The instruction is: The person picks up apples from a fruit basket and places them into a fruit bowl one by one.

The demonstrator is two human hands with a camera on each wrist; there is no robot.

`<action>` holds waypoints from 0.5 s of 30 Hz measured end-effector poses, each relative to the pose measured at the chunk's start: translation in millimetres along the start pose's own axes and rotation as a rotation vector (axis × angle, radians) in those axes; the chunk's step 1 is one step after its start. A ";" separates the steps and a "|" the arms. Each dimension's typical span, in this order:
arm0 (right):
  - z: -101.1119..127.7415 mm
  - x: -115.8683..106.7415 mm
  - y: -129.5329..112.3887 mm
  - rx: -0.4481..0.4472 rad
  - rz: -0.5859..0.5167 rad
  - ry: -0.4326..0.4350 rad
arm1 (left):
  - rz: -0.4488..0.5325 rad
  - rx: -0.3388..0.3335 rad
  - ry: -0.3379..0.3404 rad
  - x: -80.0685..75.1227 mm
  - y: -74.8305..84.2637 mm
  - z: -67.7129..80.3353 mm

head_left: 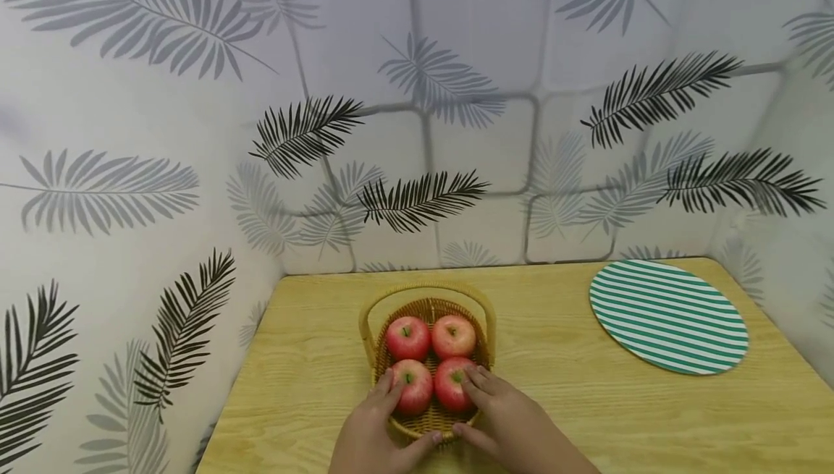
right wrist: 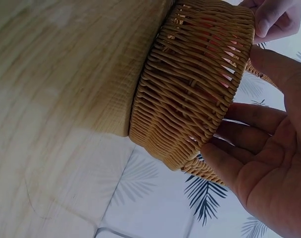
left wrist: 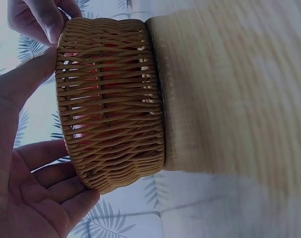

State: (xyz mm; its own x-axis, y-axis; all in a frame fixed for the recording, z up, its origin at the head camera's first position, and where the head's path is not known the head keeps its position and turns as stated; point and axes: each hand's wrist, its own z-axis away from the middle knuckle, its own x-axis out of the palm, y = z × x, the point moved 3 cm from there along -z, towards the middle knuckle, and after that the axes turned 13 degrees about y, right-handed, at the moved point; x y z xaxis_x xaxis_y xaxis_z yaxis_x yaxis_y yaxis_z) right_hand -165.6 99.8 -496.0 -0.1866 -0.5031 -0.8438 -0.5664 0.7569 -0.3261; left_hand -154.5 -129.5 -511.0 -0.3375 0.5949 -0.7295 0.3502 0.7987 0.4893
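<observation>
A woven wicker basket [head_left: 426, 427] with a raised handle [head_left: 426, 286] stands on the wooden table, holding several red apples [head_left: 408, 338]. My left hand [head_left: 378, 427] grips its near left side, thumb along the front rim and fingers over the left edge beside an apple. On the near right side my right hand [head_left: 504, 416] mirrors this grip, its fingertips overlapping the near right apple [head_left: 454, 384] in the head view. Both wrist views show thumbs and fingers against the rim of the basket [left wrist: 111, 99], with red showing through the weave.
A round placemat [head_left: 669, 317] with green and white stripes lies at the right of the wooden table [head_left: 293, 373]. Behind and to the left, the wall [head_left: 476, 148] is covered in a leaf pattern and meets the table's back edge.
</observation>
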 end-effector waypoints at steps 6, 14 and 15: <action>-2.3 -3.0 -0.6 -0.064 0.026 0.038 | -0.003 -0.032 0.002 3.5 -6.7 2.1; 0.9 -6.0 4.2 -0.068 -0.018 0.093 | -0.001 -0.048 -0.060 -2.1 -4.8 1.5; 1.5 -6.2 4.8 -0.065 -0.022 0.097 | -0.003 -0.049 -0.072 -3.6 -3.5 1.1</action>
State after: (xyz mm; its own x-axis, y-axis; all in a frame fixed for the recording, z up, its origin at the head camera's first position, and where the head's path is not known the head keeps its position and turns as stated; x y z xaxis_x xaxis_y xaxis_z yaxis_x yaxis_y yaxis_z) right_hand -166.0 107.2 -493.0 -0.2491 -0.5595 -0.7905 -0.6214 0.7184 -0.3126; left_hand -153.6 -134.6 -510.6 -0.2742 0.5858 -0.7626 0.3054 0.8050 0.5086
